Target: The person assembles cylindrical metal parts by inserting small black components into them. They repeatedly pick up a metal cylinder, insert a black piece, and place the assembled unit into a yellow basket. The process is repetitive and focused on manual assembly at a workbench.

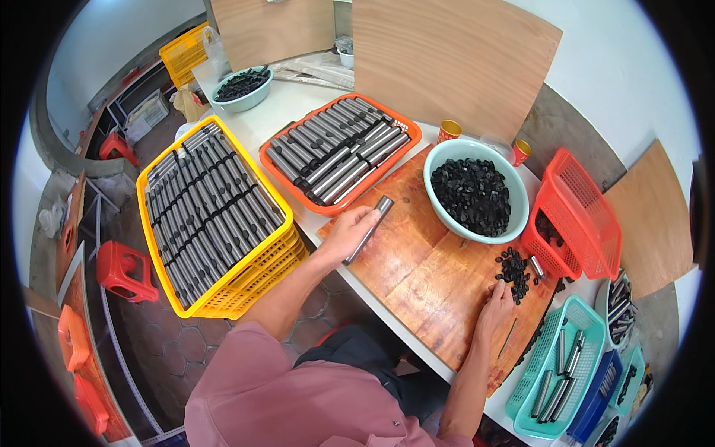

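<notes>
Nearest the viewer, a pink sleeve (pixel 298 395) fills the lower edge, and both bare forearms reach up from it over a reddish wooden board (pixel 424 276) that lies on the white desk (pixel 294 100).

The right hand (pixel 497 304) rests on the board with its fingers bent down, the fingertips touching the near edge of a small pile of black caps (pixel 514 272). Whether it pinches a cap cannot be told. A short metal tube (pixel 536 266) lies just beyond the pile, beside the red basket (pixel 577 216) that stands tipped on its side.

The left hand (pixel 348 231) is closed around a metal tube (pixel 370 226); the tube runs slantwise through the grip, its upper end sticking out past the fingers toward the orange tray.

To the right, near the desk edge, a teal basket (pixel 555 365) holds a few loose tubes, with a blue basket (pixel 599 391) next to it.

Farther off, a pale green bowl (pixel 477 190) heaped with black caps sits on the board between the two hands' reach. An orange tray (pixel 339 149) packed with tubes lies just beyond the left hand, and a yellow crate (pixel 216 216) full of the same tubes stands to its left, off the desk. At the back stand a second bowl (pixel 242 88) of caps and a leaning plywood sheet (pixel 447 59).
</notes>
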{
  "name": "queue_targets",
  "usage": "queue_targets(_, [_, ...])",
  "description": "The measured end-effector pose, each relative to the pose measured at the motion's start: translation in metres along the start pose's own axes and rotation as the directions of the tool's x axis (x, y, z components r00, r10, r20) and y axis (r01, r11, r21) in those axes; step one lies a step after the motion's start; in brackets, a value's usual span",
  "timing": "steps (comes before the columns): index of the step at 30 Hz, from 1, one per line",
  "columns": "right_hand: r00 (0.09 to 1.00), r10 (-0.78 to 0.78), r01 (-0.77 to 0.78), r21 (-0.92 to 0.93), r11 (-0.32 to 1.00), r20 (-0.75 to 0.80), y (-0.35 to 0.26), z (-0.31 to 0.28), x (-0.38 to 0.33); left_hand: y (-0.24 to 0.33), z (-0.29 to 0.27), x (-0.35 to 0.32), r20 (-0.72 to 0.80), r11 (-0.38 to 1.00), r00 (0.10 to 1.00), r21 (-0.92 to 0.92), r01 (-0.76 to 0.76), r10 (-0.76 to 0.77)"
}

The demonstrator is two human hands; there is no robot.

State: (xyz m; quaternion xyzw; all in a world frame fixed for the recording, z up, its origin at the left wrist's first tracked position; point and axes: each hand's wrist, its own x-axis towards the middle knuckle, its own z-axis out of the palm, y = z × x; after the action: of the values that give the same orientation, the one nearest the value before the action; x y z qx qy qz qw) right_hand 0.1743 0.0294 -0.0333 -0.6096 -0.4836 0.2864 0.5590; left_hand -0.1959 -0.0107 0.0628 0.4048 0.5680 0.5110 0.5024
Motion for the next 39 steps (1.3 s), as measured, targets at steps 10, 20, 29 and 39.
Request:
queue_targets(10, [1.0,-0.02,0.022,-0.087,0.996,0.019,-0.004,-0.001,-0.001,0.068,-0.083,0.094,-0.221,0.986,0.962,0.087,-0.142,0.158])
queue_targets(20, [1.0,0.005,-0.003,-0.061,0.998,0.026,-0.004,0.002,0.0,0.056,-0.081,0.233,-0.131,0.546,0.907,0.829,-0.12,0.4])
queue_targets(29, [1.0,0.015,-0.015,-0.052,0.999,0.0,0.01,0.001,0.002,0.064,-0.105,0.239,-0.135,0.482,0.82,0.856,-0.186,0.556])
queue_targets(39, [1.0,0.0,0.0,-0.077,0.997,0.006,0.01,0.001,0.004,0.055,-0.109,0.23,0.106,0.428,0.894,0.849,-0.309,0.436])
